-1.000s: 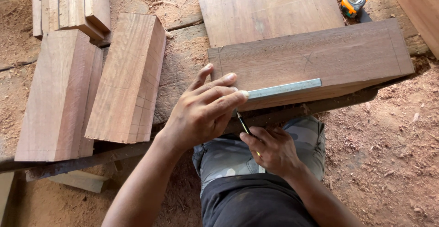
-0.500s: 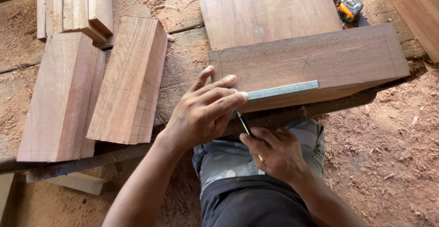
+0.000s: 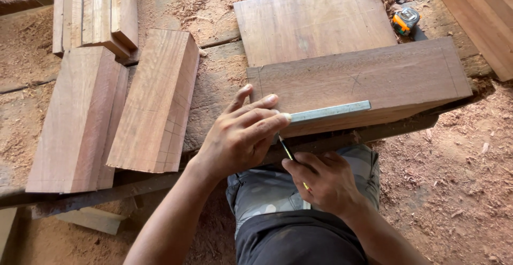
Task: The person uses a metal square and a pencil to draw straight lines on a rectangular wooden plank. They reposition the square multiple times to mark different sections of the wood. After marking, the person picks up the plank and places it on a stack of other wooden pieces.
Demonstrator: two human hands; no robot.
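I see my left hand [image 3: 240, 139] spread flat, fingers pressing the near end of a flat grey metal ruler [image 3: 328, 111] against the front edge of a thick reddish-brown wooden block [image 3: 358, 86], smooth-sawn with fine grain. Just below it, my right hand [image 3: 326, 182] pinches a slim dark pencil [image 3: 287, 150], tip up by the left fingertips. Left of that hand lie two long rough-cut timber blocks [image 3: 115, 104] on the sawdust-strewn plank surface [image 3: 216, 83]. Beyond the block lie a flat square board [image 3: 312, 19] and an orange tape measure [image 3: 405, 20].
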